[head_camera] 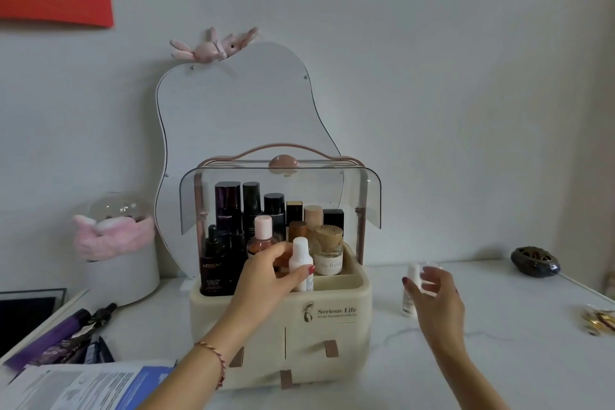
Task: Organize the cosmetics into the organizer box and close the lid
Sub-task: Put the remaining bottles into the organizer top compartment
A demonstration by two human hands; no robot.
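Box: the cream organizer box (332, 313) stands in the middle of the white bench (499, 359), in front of a pear-shaped mirror (233, 103).
Lid: the clear lid (371, 196) is swung up and open, so the top of the box is not covered.
Already inside: many bottles stand in the top tray, like the dark bottles (228, 206) at the back and a jar with a wooden cap (328, 251) on the right side.
Left hand: the left hand (269, 273) reaches over the front of the box, and its fingers (307, 271) are curled round a small white bottle (301, 261).
Where that bottle is: it stands upright in the front part of the tray, just beside the jar; I cannot tell if it sits on the bottom yet.
Right hand: the right hand (432, 296) is at a second small white bottle (410, 289) on the bench, right of the box. Its fingers are half curled near the bottle, but the picture is blurry there, so I cannot tell if they hold it.
Done: most of the cosmetics look packed.
Left to do: let go of the first bottle, put the second one in, then shut the lid.
Other things: a pink fluffy holder (113, 236) far left, papers (83, 386) at the front left.
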